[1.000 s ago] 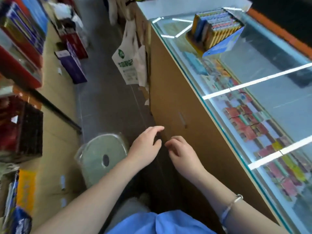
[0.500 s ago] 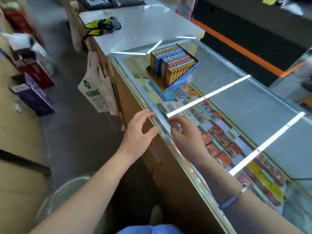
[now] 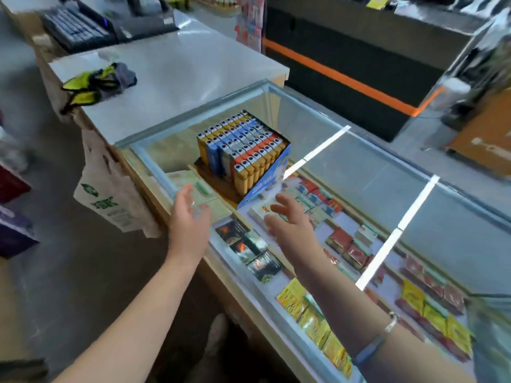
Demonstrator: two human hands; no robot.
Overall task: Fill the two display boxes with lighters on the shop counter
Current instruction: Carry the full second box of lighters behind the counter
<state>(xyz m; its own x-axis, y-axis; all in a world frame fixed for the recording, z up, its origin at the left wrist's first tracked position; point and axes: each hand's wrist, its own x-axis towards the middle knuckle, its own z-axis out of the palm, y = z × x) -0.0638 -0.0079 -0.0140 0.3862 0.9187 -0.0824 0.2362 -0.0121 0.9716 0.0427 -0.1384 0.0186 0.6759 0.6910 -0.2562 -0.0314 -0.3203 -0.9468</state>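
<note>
Both hands empty, fingers spread: left hand and right hand hover above glass tabletop, just short of blue display box packed with upright lighters, tilted on a brown stand

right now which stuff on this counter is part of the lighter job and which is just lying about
Part of the job:
- blue display box
- lighters standing in it
- left hand and right hand, both empty, near the box

Lying about:
- yellow-green cloth
- keyboard
- hanging bag
- packs under the counter glass
</note>
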